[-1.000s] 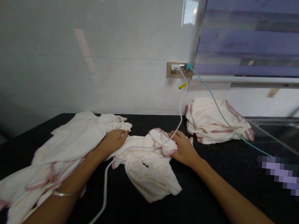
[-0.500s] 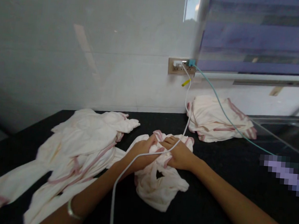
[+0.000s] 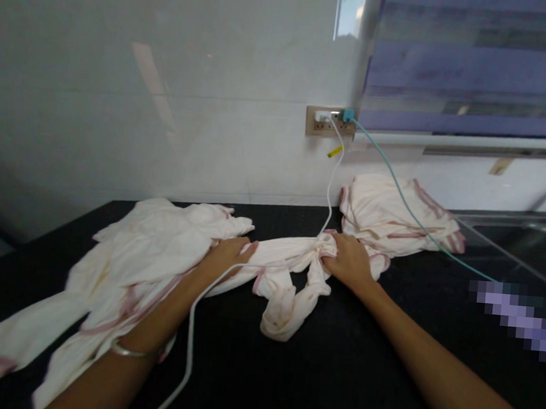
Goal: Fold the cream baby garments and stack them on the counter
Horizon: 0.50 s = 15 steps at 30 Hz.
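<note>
A crumpled cream cloth with pink trim (image 3: 291, 275) lies stretched across the middle of the black counter (image 3: 335, 373). My left hand (image 3: 229, 254) grips its left end, beside a loose pile of the same cloths (image 3: 146, 251). My right hand (image 3: 351, 261) holds the cloth's right end, close to a folded stack of cloths (image 3: 395, 217). A white cable (image 3: 189, 343) runs over the cloth between my hands and across my left arm.
A wall socket (image 3: 329, 122) holds the white cable and a teal cable (image 3: 413, 219) that crosses the folded stack toward the right. A steel sink edge (image 3: 516, 239) sits at the far right. The tiled wall rises behind the counter.
My hands, together on the bunched cloth half a second ago, have moved apart and pulled it out lengthwise. The right end now reaches the folded stack.
</note>
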Each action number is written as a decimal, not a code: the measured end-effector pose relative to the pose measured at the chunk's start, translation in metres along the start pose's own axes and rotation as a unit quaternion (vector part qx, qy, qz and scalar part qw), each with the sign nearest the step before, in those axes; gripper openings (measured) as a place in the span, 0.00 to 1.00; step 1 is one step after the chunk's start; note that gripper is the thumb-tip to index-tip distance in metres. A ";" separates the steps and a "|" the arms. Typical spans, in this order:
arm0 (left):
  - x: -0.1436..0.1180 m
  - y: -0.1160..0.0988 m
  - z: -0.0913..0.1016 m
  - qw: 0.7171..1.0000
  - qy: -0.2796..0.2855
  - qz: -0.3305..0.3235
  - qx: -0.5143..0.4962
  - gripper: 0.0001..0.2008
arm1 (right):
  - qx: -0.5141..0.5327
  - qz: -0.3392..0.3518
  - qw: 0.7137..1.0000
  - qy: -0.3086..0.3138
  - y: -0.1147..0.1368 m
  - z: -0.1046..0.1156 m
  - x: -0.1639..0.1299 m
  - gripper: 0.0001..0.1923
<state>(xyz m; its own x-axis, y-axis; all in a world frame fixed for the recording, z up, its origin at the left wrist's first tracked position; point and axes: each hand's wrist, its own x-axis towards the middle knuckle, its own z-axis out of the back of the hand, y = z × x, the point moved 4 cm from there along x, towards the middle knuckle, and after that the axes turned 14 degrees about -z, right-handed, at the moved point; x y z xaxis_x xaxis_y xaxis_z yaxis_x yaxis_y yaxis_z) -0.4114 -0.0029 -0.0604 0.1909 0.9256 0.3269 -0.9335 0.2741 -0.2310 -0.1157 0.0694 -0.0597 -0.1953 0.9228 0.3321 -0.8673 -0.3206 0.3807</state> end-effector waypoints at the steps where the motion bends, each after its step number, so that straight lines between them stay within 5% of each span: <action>1: 0.000 0.007 0.002 1.000 -0.002 0.007 0.020 0.23 | 0.003 -0.009 1.000 -0.011 -0.001 0.001 0.001 0.24; 6: -0.005 0.034 0.020 0.997 -0.051 0.049 0.039 0.22 | 0.020 -0.038 0.997 -0.068 -0.011 0.004 0.005 0.18; 10: -0.009 0.046 0.031 0.996 -0.063 0.068 0.004 0.21 | 0.081 -0.048 0.984 -0.152 -0.018 0.012 0.007 0.28; 15: -0.005 0.018 0.016 0.999 0.013 -0.048 -0.007 0.22 | 0.145 0.126 0.975 -0.116 0.006 0.011 -0.005 0.41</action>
<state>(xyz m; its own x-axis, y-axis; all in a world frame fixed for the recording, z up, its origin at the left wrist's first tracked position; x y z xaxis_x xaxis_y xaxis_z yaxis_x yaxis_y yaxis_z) -0.4341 -0.0065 -0.0518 0.2866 0.9013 0.3249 -0.9063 0.3650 -0.2132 -0.1151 0.0611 -0.0498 -0.2469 0.7449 0.6199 -0.6331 -0.6082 0.4788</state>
